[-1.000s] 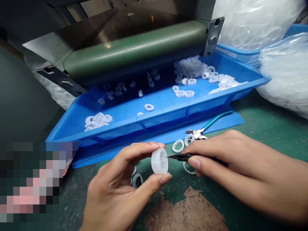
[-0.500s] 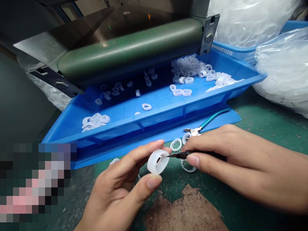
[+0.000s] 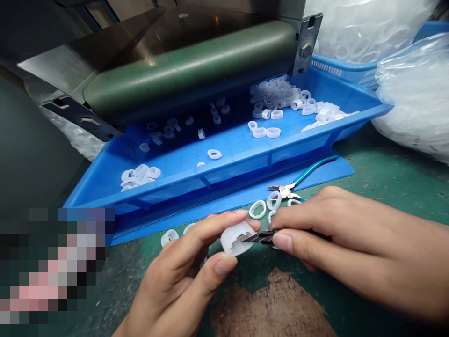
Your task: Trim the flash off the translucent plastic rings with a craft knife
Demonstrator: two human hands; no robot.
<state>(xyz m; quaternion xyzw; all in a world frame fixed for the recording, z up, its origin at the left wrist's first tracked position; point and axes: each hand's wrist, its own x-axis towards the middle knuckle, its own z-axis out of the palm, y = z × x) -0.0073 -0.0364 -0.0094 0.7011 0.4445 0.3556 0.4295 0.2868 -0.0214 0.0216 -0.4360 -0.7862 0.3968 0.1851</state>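
Pinched between the thumb and fingers of my left hand (image 3: 189, 269) is a translucent white plastic ring (image 3: 232, 241), tilted with its opening toward the right. My right hand (image 3: 343, 243) grips a black-handled craft knife (image 3: 264, 237); the pointed blade reaches into the ring's opening at the inner edge. Beyond the hands, a loose ring (image 3: 257, 209) and several others lie on the green bench, some partly hidden by my fingers. A pair of side cutters (image 3: 287, 189) with teal handles rests behind them.
A blue tray (image 3: 238, 166) holding many white rings stands beneath a green conveyor roller (image 3: 196, 65). Clear bags of rings (image 3: 417, 103) sit at the right beside a blue basket (image 3: 345, 70). Bare brown board (image 3: 270, 304) shows through the worn bench top.
The ring in my left hand has turned and shifted slightly right. The knife blade now sits deeper in its opening. The view has shifted a little, showing more loose rings.
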